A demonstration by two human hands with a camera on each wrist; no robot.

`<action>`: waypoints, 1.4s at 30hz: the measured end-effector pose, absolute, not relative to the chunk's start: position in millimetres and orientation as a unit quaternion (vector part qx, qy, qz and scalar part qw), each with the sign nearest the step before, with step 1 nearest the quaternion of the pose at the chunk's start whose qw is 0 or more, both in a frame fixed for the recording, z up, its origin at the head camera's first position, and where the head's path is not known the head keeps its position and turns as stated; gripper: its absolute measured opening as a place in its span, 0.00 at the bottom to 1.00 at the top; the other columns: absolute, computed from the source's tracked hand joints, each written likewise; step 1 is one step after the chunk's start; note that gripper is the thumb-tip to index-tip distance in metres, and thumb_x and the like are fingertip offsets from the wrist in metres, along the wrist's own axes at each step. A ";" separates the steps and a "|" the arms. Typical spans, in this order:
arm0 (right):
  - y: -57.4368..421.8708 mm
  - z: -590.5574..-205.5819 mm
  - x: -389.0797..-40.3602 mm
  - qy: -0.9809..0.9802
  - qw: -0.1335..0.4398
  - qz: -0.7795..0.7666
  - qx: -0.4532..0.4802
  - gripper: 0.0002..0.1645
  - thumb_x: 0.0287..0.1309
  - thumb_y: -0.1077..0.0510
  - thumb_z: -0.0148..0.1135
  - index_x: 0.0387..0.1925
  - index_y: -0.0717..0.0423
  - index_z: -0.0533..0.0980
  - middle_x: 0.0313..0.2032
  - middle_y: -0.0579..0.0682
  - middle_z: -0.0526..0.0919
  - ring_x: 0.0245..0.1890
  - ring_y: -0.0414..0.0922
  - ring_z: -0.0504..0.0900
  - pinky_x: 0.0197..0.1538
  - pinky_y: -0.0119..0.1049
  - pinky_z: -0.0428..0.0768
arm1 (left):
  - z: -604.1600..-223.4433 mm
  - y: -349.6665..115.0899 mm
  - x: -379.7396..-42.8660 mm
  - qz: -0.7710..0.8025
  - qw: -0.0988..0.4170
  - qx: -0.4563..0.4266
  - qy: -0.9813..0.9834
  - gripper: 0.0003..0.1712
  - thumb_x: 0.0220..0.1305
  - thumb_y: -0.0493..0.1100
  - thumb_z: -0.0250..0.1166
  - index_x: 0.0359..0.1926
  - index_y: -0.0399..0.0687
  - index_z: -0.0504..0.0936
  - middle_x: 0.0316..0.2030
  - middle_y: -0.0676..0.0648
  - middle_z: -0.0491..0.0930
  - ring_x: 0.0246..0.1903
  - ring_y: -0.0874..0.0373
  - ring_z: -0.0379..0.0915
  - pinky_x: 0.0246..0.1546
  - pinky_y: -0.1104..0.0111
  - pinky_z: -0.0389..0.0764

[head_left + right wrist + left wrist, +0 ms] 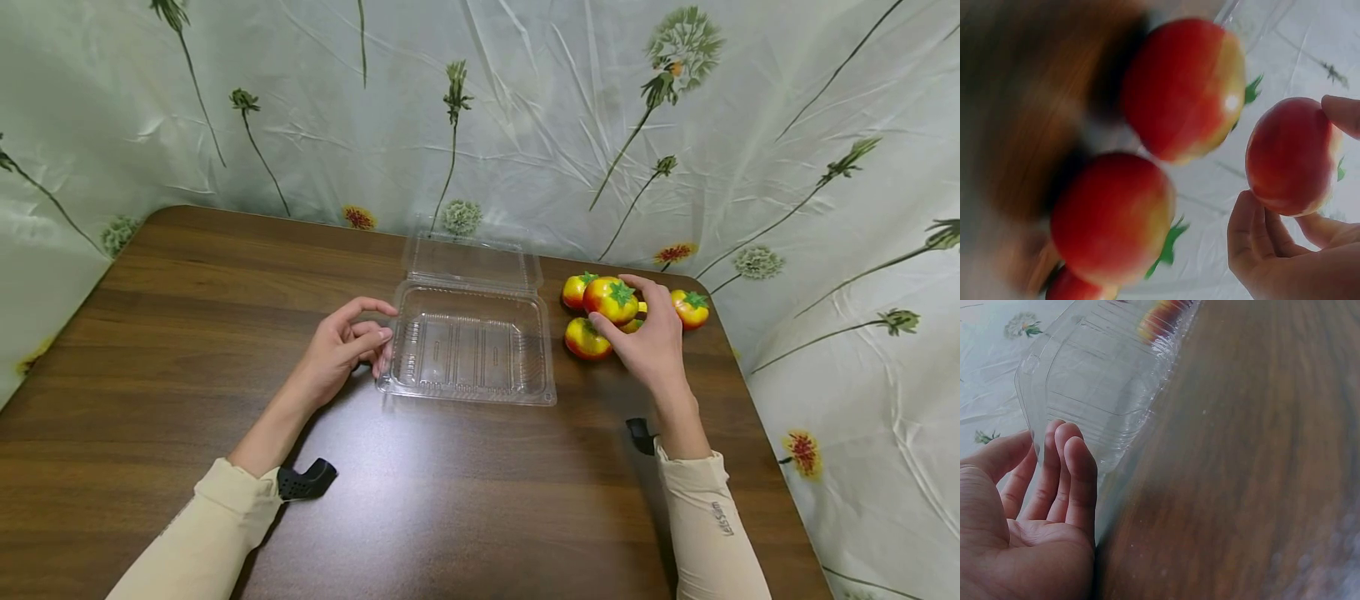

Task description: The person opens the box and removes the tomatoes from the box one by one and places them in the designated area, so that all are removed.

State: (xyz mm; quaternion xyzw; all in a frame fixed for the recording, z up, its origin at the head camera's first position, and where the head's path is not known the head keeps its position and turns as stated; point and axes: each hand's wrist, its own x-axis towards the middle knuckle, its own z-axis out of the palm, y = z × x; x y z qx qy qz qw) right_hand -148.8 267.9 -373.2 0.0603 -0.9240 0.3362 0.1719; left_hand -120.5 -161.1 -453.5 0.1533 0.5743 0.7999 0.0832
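My right hand (651, 333) grips a glossy red-and-yellow tomato (611, 300) with a green star-shaped top, thumb on one side and fingers on the other. In the right wrist view this tomato (1291, 156) appears apart from the others. Beneath and around it sit several like tomatoes (587, 340), one of them partly hidden by the hand. At the table's middle a clear plastic container (472, 393) stands with its lid (472, 262) folded back. My left hand (337, 350) holds its left rim, thumb above and fingers against the outer wall (1072, 462).
One tomato (690, 309) lies beyond the right hand, near the right edge of the brown wooden table (450, 500). A pale curtain (315, 125) printed with flowers hangs behind the table and along its right side. Both wrists carry a black mount (307, 481).
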 end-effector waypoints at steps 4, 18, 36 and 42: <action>282.4 -372.7 -149.1 -0.928 0.176 0.325 0.041 0.38 0.58 0.50 0.78 0.67 0.57 0.74 0.57 0.60 0.79 0.55 0.57 0.73 0.57 0.49 0.70 | -452.9 -161.1 -120.0 0.800 0.083 0.153 0.574 0.16 0.76 0.27 0.58 0.60 0.38 0.73 0.26 0.44 0.84 0.22 0.55 0.79 0.21 0.69 0.82; 326.2 -363.4 -145.8 -0.926 0.174 0.329 -0.057 0.41 0.62 0.49 0.75 0.71 0.59 0.71 0.62 0.65 0.74 0.61 0.59 0.72 0.64 0.54 0.71 | -454.0 -159.7 -121.3 0.800 0.084 0.155 0.574 0.16 0.76 0.27 0.57 0.60 0.40 0.74 0.26 0.45 0.84 0.22 0.56 0.80 0.22 0.69 0.82; 370.8 -358.2 -144.7 -0.922 0.189 0.303 -0.150 0.38 0.62 0.49 0.71 0.68 0.64 0.73 0.63 0.65 0.77 0.61 0.58 0.72 0.65 0.49 0.68 | -455.3 -164.0 -121.6 0.799 0.085 0.154 0.574 0.16 0.76 0.28 0.58 0.61 0.38 0.74 0.27 0.45 0.85 0.23 0.56 0.81 0.21 0.69 0.82; 377.6 -361.0 -142.5 -0.933 0.142 0.281 -0.173 0.42 0.62 0.51 0.71 0.70 0.70 0.69 0.65 0.73 0.73 0.66 0.67 0.69 0.69 0.59 0.66 | -456.7 -163.9 -122.7 0.798 0.087 0.156 0.576 0.16 0.76 0.27 0.58 0.61 0.39 0.74 0.27 0.45 0.85 0.23 0.56 0.81 0.21 0.69 0.82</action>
